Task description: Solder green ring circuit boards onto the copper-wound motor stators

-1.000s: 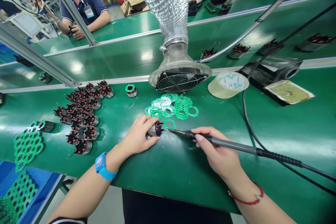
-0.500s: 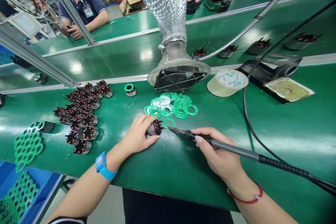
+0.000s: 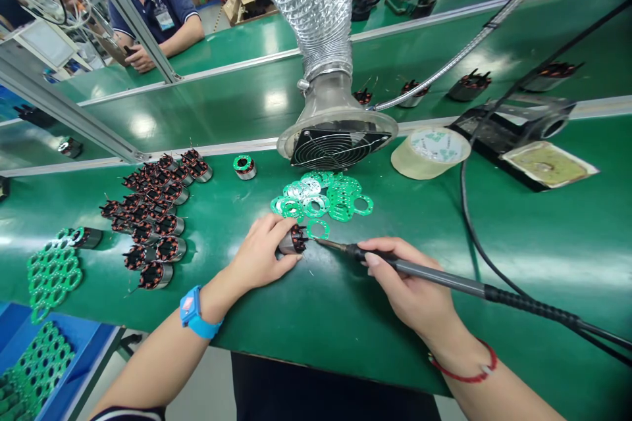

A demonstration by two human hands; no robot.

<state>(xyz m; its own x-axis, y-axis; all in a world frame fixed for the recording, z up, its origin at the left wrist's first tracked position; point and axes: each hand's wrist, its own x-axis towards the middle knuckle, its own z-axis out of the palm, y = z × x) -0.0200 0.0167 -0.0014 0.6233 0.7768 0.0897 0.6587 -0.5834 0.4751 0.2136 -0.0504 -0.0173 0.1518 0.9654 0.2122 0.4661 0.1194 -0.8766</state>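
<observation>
My left hand is closed round a small motor stator with copper windings, held on its side on the green mat. My right hand grips a soldering iron like a pen, its tip close to the stator's end. A single green ring board lies just beyond the tip. A pile of green ring boards sits a little farther back.
Several wound stators stand in a cluster at the left, with green board panels and a blue bin beyond. A fume extractor fan, tape roll and iron stand with sponge lie behind. Other people work across the conveyor.
Both hands stay in place on the stator and the iron. The stators on the far conveyor have drifted to the left.
</observation>
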